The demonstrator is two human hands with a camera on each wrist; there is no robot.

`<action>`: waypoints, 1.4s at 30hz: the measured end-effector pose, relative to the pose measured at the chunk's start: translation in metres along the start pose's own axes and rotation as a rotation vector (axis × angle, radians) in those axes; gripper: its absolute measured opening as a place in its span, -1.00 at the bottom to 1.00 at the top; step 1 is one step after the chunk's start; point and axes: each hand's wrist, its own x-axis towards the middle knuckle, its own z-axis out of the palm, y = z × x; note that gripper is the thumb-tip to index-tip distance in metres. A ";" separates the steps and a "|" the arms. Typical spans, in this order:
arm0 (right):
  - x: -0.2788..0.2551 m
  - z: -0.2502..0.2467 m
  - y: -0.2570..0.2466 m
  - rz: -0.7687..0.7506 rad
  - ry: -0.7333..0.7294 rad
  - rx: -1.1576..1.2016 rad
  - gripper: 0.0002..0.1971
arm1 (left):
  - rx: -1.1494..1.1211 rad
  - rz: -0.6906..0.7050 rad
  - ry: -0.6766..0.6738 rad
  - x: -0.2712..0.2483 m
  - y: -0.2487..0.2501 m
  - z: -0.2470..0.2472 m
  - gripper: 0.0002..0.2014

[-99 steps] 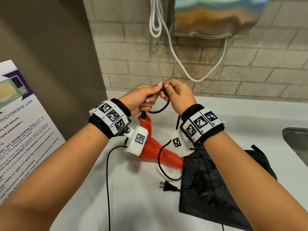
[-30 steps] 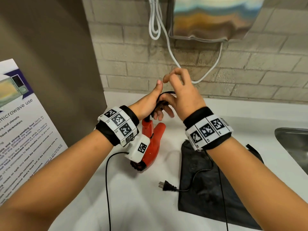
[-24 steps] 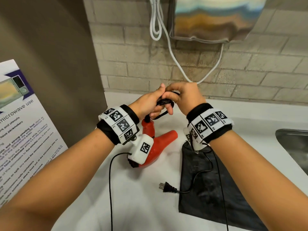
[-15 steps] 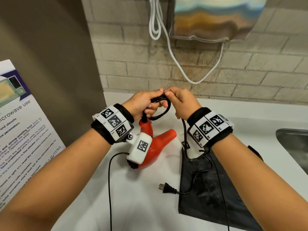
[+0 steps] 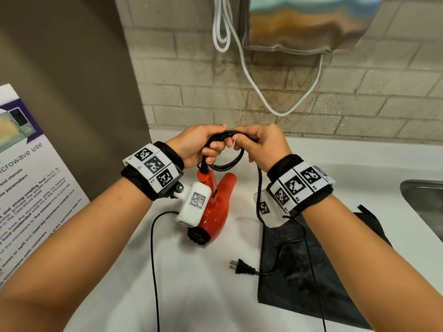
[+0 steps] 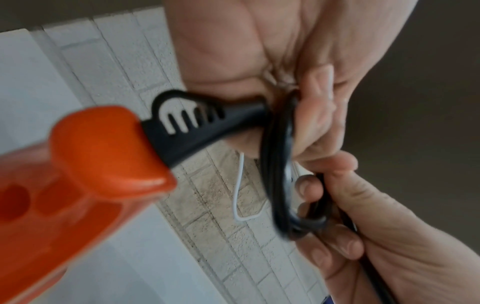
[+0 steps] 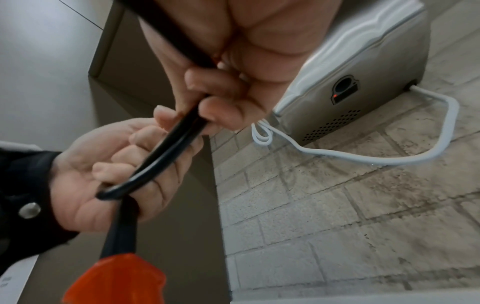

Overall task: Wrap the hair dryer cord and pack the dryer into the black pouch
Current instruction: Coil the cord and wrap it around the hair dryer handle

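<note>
A red hair dryer [image 5: 213, 209] hangs by its black cord [image 5: 227, 164] above the white counter, nozzle pointing up to the right. Small loops of the cord are gathered between both hands. My left hand [image 5: 203, 147] grips the loops [image 6: 278, 164] just above the dryer's handle end [image 6: 103, 148]. My right hand [image 5: 259, 144] pinches the cord [image 7: 182, 127] beside it. The rest of the cord trails down over the black pouch [image 5: 311, 271] to its plug [image 5: 242, 267] on the counter. The pouch lies flat under my right forearm.
A metal sink edge [image 5: 424, 202] is at the right. A wall-mounted hand dryer [image 5: 309, 25] with a white cable [image 5: 254, 77] hangs on the brick wall ahead. A brown panel [image 5: 72, 92] and a microwave poster [image 5: 28, 178] stand at the left.
My right hand lifted open above the left a second ago, then came back down and laid another loop of cord into the bundle. The dryer swung, its nozzle turning to the upper right.
</note>
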 end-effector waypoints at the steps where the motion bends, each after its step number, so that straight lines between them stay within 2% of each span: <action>1: 0.001 0.000 -0.001 0.004 0.004 0.003 -0.78 | 0.014 0.006 0.005 0.000 0.001 0.000 -0.57; 10: 0.002 -0.002 -0.003 -0.037 -0.025 -0.004 -0.79 | 0.092 -0.019 -0.038 -0.006 0.005 -0.002 -0.61; 14: 0.001 0.001 -0.001 -0.103 -0.050 0.004 -0.79 | 0.224 0.056 0.031 -0.009 0.003 0.002 -0.64; 17: -0.003 0.006 0.009 -0.127 -0.078 -0.007 -0.70 | 0.170 0.068 0.075 -0.008 0.001 0.001 -0.61; 20: -0.011 0.010 0.023 -0.066 -0.157 -0.083 -0.57 | 0.024 0.054 0.121 -0.005 0.000 -0.008 -0.61; 22: -0.020 0.012 0.034 -0.002 -0.224 -0.142 -0.66 | -0.082 0.049 0.145 -0.003 -0.001 -0.016 -0.62; 25: -0.034 0.017 0.050 0.042 -0.204 -0.214 -0.78 | -0.151 0.051 0.166 -0.002 -0.002 -0.027 -0.62; 27: -0.041 0.021 0.054 0.041 -0.184 -0.260 -0.78 | -0.171 0.055 0.168 -0.001 -0.003 -0.030 -0.62; 31: -0.048 0.035 0.050 0.011 -0.274 -0.375 -0.71 | -0.219 0.056 0.156 0.001 -0.003 -0.028 -0.62; 33: -0.045 0.041 0.050 0.044 -0.288 -0.385 -0.71 | -0.221 0.063 0.159 0.003 -0.003 -0.025 -0.62; 35: -0.042 0.045 0.048 0.082 -0.256 -0.349 -0.71 | -0.212 0.071 0.172 0.004 -0.003 -0.023 -0.63; 39: -0.034 0.044 0.032 0.070 -0.079 -0.209 -0.52 | -0.212 0.073 0.175 0.005 -0.003 -0.021 -0.63; 42: -0.022 0.038 0.022 0.025 0.063 -0.113 -0.65 | -0.194 0.076 0.194 0.006 -0.004 -0.021 -0.63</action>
